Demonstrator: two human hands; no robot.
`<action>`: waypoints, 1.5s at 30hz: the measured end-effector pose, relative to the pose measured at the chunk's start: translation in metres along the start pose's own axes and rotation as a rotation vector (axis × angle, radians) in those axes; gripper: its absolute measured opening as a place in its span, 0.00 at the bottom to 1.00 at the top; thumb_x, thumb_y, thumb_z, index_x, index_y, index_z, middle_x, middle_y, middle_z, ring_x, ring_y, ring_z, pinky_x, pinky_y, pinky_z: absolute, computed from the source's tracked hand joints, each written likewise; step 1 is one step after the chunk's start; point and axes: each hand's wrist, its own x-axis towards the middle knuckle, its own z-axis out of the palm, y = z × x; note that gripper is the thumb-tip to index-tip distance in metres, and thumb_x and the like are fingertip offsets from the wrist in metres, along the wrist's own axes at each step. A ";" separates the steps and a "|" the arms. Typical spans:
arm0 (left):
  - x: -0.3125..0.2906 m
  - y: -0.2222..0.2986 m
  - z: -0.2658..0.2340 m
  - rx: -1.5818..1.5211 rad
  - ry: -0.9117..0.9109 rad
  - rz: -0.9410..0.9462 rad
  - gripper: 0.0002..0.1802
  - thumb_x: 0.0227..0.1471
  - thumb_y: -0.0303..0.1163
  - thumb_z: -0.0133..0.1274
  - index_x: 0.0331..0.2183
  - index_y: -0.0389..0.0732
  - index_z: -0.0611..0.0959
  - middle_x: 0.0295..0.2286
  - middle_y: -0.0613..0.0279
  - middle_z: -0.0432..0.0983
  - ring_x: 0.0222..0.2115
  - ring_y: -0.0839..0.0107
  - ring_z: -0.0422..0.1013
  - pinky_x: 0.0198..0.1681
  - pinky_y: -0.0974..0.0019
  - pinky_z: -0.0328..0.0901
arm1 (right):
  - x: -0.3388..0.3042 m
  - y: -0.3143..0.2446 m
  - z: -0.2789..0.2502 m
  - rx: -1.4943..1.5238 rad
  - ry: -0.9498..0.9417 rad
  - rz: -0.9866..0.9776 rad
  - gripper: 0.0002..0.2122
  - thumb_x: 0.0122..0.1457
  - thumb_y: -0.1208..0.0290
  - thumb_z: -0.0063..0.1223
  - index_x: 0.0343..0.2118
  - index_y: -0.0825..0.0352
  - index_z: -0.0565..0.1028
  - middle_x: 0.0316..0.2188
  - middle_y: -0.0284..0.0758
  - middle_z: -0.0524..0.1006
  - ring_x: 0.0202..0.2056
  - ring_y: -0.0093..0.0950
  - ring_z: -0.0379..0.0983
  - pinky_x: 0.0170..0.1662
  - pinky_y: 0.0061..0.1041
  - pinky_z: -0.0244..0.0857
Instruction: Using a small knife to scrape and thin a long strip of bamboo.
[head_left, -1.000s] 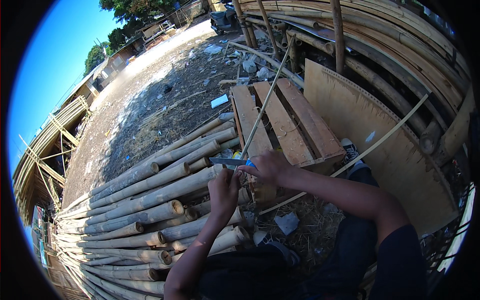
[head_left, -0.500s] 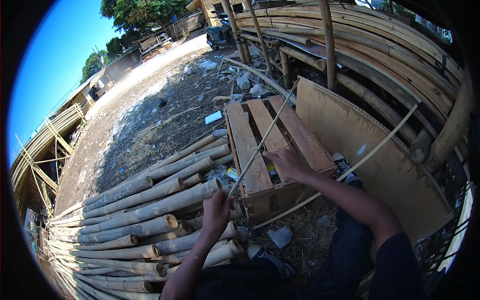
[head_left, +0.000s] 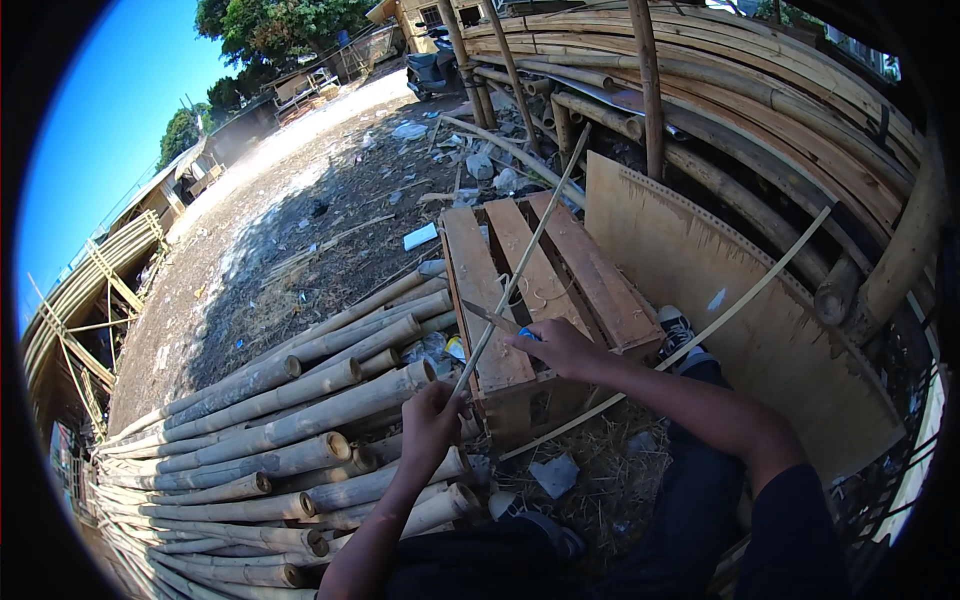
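My left hand [head_left: 430, 428] is closed around the lower end of a thin bamboo strip [head_left: 545, 220]. The strip slants up and away over a slatted wooden crate [head_left: 572, 268]. In my right hand [head_left: 562, 350] is a knife [head_left: 488, 316] with a blue handle, its blade pointing left and crossing the strip partway up. The blade appears to touch the strip. Thin curled shavings [head_left: 540, 292] show beside the strip, over the slats.
Bamboo poles [head_left: 300, 415] are piled to the left, cut ends toward me. At the right, a plywood sheet [head_left: 720, 290] leans against stacked bamboo and timber [head_left: 760, 95]. Another long strip [head_left: 745, 292] runs diagonally past my leg. Upright posts [head_left: 647, 90] stand behind the crate.
My right hand has moved slightly left and down, and the knife now shows across the strip. The strip's far end has swung a little left and up. Curled shavings now show over the crate.
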 end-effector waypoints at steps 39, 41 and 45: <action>0.001 -0.004 -0.009 -0.199 -0.025 -0.042 0.13 0.59 0.36 0.49 0.29 0.35 0.77 0.16 0.69 0.69 0.11 0.84 0.60 0.12 0.77 0.52 | 0.010 -0.015 -0.008 -0.469 0.146 -0.265 0.29 0.60 0.44 0.41 0.16 0.68 0.73 0.13 0.45 0.72 0.20 0.44 0.73 0.28 0.42 0.67; -0.004 -0.003 -0.010 -0.192 -0.052 -0.039 0.13 0.59 0.36 0.49 0.29 0.35 0.77 0.16 0.69 0.69 0.11 0.84 0.60 0.12 0.77 0.52 | 0.009 -0.009 -0.021 -0.477 0.170 -0.183 0.29 0.60 0.44 0.41 0.16 0.68 0.73 0.13 0.45 0.72 0.20 0.44 0.73 0.28 0.43 0.67; -0.002 -0.002 -0.001 -0.146 -0.055 -0.046 0.12 0.58 0.35 0.49 0.29 0.34 0.77 0.16 0.67 0.70 0.10 0.84 0.60 0.11 0.76 0.52 | -0.006 -0.007 -0.010 -0.328 0.093 -0.024 0.30 0.61 0.44 0.38 0.16 0.68 0.72 0.13 0.45 0.72 0.22 0.45 0.74 0.30 0.44 0.67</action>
